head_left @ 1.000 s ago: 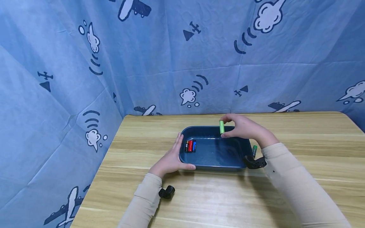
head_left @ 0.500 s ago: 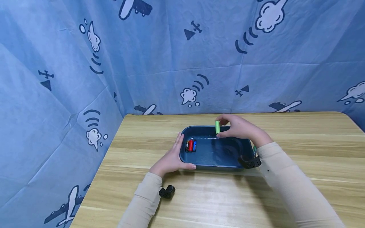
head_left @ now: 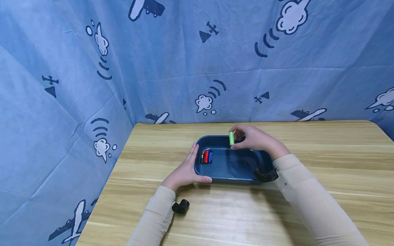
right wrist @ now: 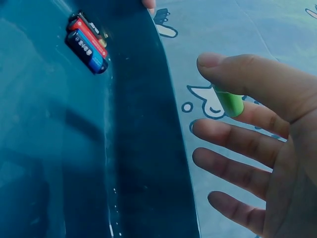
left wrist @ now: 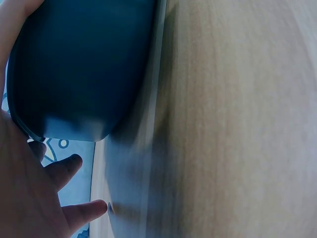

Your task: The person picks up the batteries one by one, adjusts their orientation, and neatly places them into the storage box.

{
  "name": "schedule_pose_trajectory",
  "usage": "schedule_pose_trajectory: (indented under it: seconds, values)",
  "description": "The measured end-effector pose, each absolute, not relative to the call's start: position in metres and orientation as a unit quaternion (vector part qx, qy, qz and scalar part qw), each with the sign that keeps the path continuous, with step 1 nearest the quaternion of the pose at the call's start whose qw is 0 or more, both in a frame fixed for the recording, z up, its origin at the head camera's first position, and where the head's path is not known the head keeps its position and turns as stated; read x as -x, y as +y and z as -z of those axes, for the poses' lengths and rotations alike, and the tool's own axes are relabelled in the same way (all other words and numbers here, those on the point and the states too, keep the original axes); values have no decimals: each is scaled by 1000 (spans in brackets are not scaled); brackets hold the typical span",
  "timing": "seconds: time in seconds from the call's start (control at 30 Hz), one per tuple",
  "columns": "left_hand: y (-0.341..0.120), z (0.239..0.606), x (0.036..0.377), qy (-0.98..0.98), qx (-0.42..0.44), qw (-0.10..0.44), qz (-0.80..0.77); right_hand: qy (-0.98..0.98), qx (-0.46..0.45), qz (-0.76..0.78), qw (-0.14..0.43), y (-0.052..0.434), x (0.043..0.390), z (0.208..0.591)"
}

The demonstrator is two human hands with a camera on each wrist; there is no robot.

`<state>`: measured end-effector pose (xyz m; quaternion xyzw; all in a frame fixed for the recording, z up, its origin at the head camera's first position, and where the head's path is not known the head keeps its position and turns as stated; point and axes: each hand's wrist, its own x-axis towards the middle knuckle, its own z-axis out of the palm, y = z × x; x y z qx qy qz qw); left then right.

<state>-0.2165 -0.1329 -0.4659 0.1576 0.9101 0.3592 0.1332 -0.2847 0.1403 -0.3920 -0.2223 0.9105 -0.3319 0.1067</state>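
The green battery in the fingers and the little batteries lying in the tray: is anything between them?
No. In the head view, only bare tray floor separates the green battery in the right hand from the three small batteries.

A light green battery (head_left: 231, 138) at centre frame; a dark blue tray (head_left: 234, 167) holds black, red and blue batteries (head_left: 206, 157); light wood-grain tabletop (head_left: 323, 164); blue backdrop cloth (head_left: 172, 61) printed with white clouds and navy aeroplanes; beige sleeves (head_left: 311, 201)
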Motion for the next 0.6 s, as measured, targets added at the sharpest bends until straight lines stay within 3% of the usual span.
schedule_pose_trajectory:
  seconds: [0.6]
  values:
    - [-133,467,217,911,-153,136,-358,899,239,348,113,131,290,402]
